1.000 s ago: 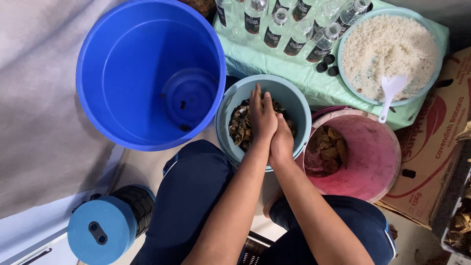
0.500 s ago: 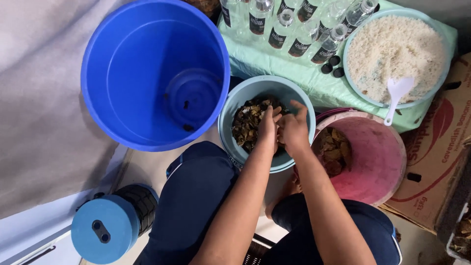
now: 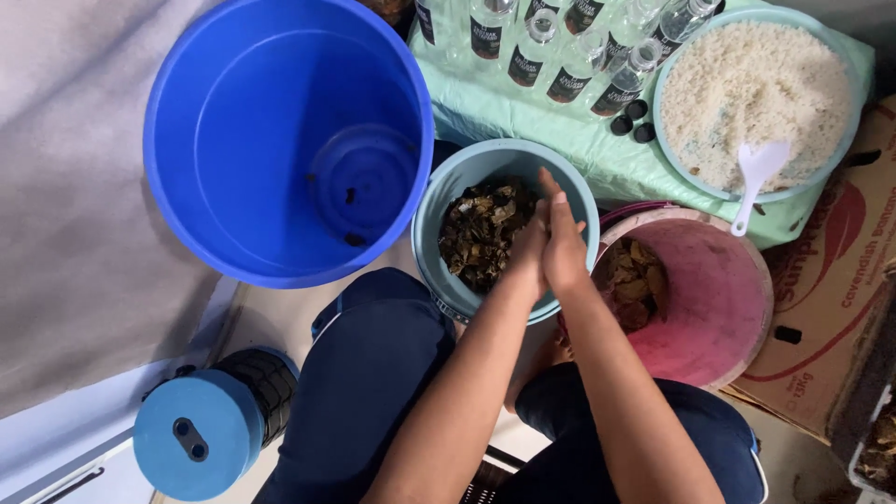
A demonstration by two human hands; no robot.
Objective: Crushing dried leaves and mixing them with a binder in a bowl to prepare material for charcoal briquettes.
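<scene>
The left hand [image 3: 530, 250] and the right hand [image 3: 564, 245] were pressed palm to palm, fingers straight and together, over the small grey-blue bucket [image 3: 437, 201] at the frame's centre. Whether anything was caught between the palms could not be told. Dark dried leaves [image 3: 481, 235] were seen lying in that bucket, mostly at its 9 o'clock side. A large blue bucket [image 3: 233, 140] was set just beside it at 10 o'clock. A pink bucket [image 3: 719, 299] with brownish pieces inside stood touching it at 3 o'clock. At 1 o'clock a pale basin of white rice [image 3: 747, 89] with a white spoon [image 3: 758, 177] was placed on a green cloth [image 3: 523, 117], near a row of clear bottles [image 3: 569, 42]. A round blue lid [image 3: 191, 434] was seen at 7 o'clock.
</scene>
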